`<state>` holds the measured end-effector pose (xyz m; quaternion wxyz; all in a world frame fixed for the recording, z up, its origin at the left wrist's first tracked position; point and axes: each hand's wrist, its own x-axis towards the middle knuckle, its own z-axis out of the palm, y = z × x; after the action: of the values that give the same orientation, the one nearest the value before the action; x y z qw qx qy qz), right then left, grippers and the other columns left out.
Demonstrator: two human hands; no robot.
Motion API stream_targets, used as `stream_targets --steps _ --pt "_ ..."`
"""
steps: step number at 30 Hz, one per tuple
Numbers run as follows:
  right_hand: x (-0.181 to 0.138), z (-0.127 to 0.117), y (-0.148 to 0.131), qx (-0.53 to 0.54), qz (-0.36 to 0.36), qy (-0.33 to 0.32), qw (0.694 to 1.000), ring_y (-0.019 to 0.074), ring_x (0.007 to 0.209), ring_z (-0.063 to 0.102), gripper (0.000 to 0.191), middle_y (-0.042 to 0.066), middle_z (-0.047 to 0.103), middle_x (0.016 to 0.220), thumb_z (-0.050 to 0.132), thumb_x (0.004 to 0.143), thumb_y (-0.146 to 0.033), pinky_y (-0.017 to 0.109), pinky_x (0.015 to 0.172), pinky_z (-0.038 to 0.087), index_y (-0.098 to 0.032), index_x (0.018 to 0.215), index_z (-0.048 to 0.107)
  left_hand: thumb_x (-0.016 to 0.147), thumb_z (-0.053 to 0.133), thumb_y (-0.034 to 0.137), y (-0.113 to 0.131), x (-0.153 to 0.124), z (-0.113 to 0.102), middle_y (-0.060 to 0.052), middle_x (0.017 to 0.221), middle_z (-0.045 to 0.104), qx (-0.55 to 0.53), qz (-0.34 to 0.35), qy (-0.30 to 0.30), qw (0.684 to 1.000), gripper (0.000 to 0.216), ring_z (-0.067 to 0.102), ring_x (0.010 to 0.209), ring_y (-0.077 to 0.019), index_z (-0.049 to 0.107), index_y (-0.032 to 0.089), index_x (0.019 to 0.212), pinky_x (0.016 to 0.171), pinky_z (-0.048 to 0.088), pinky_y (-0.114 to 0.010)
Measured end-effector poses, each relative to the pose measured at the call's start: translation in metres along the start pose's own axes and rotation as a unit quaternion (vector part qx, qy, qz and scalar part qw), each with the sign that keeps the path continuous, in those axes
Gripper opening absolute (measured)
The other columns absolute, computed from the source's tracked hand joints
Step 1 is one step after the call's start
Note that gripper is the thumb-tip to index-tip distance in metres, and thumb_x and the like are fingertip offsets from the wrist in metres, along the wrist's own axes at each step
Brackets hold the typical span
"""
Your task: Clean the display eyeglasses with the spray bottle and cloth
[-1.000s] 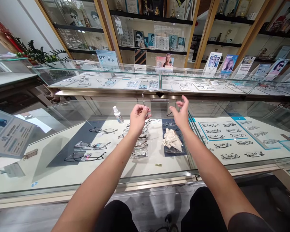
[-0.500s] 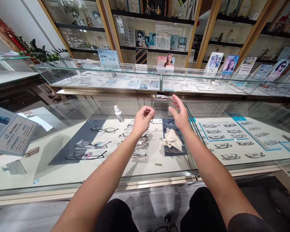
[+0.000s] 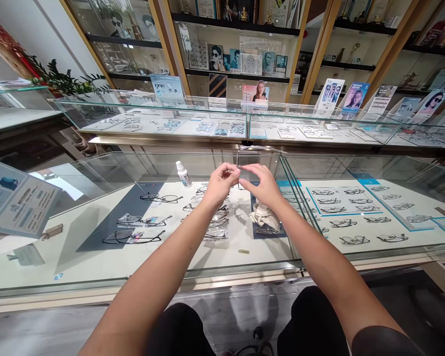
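Observation:
Above the glass counter [image 3: 141, 277], my left hand [image 3: 219, 184] and my right hand [image 3: 261, 185] meet, both pinching a thin pair of glasses [image 3: 238, 170] between their fingertips. One slim temple of the glasses sticks up between the hands. Below the hands a crumpled beige cloth [image 3: 263, 215] lies on a dark mat. A column of clear-framed glasses [image 3: 213, 225] sits under my left wrist.
A small white spray bottle [image 3: 184, 175] stands left of my hands. Dark-framed glasses [image 3: 131, 237] lie on a grey mat at left. A small brass piece [image 3: 244, 251] lies near the front. A leaflet stand [image 3: 15, 200] is at far left. More display cases [image 3: 244, 123] stand behind.
My right hand, open and apart a second ago, has come in to the left and closed on the glasses that my left hand holds. The frame has turned between the hands.

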<state>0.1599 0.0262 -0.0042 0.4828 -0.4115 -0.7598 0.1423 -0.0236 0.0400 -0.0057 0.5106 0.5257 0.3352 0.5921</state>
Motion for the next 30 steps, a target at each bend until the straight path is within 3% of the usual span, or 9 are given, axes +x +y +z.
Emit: stream_targets --steps 4,8,13,20,26,28,30 --pt "-0.003 0.007 0.001 0.016 -0.005 -0.021 1.0 0.0311 0.119 0.068 0.037 0.008 0.081 0.133 0.077 0.097 -0.043 0.05 0.108 0.054 -0.027 0.131 0.08 0.063 0.104 0.051 0.003 -0.003 0.002 -0.007 0.125 0.069 -0.01 -0.029 -0.019 0.999 0.05 0.063 0.089 -0.0124 0.072 0.017 0.082 0.082 0.058 -0.03" --pt "-0.005 0.008 0.003 0.05 0.017 -0.01 0.999 0.0295 0.113 0.072 0.031 0.008 0.085 0.122 0.075 0.096 -0.039 0.046 0.103 0.056 -0.027 0.124 0.084 0.062 0.104 0.05 0.006 -0.003 0.001 -0.01 0.131 0.071 -0.025 -0.067 -0.035 0.997 0.048 0.069 0.108 -0.0209 0.075 0.018 0.082 0.096 0.059 -0.038" --pt "-0.003 0.008 0.005 0.102 0.053 0.01 0.993 0.0299 0.111 0.075 0.029 0.008 0.086 0.117 0.075 0.094 -0.044 0.045 0.099 0.054 -0.025 0.114 0.085 0.068 0.101 0.054 0.011 -0.001 -0.002 -0.012 0.126 0.075 0.04 -0.002 -0.06 0.997 0.043 0.067 0.126 -0.0306 0.081 0.019 0.084 0.111 0.053 -0.045" --pt "-0.001 0.007 -0.001 0.216 0.085 -0.011 0.973 0.0289 0.105 0.077 0.041 0.007 0.086 0.11 0.084 0.088 -0.061 0.044 0.098 0.057 -0.024 0.106 0.083 0.071 0.098 0.057 0.015 -0.001 -0.002 -0.007 0.109 0.078 0.03 -0.008 -0.085 0.996 0.044 0.07 0.104 -0.0246 0.08 0.019 0.084 0.107 0.056 -0.045" --pt "0.001 0.012 -0.002 0.324 0.133 -0.002 0.936 0.0261 0.098 0.078 0.051 0.005 0.084 0.103 0.095 0.073 -0.068 0.042 0.095 0.062 -0.025 0.097 0.081 0.074 0.093 0.062 0.016 0.002 -0.003 -0.012 0.122 0.08 0.057 -0.007 -0.105 0.993 0.046 0.071 0.109 -0.0278 0.081 0.02 0.085 0.105 0.057 -0.046" --pt "0.001 0.013 0.0 0.327 0.145 0.015 0.934 0.0264 0.099 0.078 0.052 0.006 0.085 0.105 0.095 0.071 -0.069 0.043 0.097 0.062 -0.025 0.096 0.082 0.082 0.086 0.058 0.017 0.005 -0.007 -0.012 0.12 0.08 0.105 0.036 -0.071 0.991 0.039 0.071 0.112 -0.029 0.08 0.02 0.085 0.106 0.056 -0.046" --pt "0.002 0.012 0.003 0.323 0.155 0.039 0.933 0.0271 0.101 0.079 0.052 0.007 0.086 0.107 0.095 0.071 -0.07 0.044 0.098 0.063 -0.025 0.096 0.084 0.092 0.076 0.049 0.02 0.008 -0.016 -0.011 0.113 0.079 0.188 0.104 0.049 0.975 0.029 0.071 0.112 -0.0281 0.077 0.02 0.085 0.108 0.054 -0.046"
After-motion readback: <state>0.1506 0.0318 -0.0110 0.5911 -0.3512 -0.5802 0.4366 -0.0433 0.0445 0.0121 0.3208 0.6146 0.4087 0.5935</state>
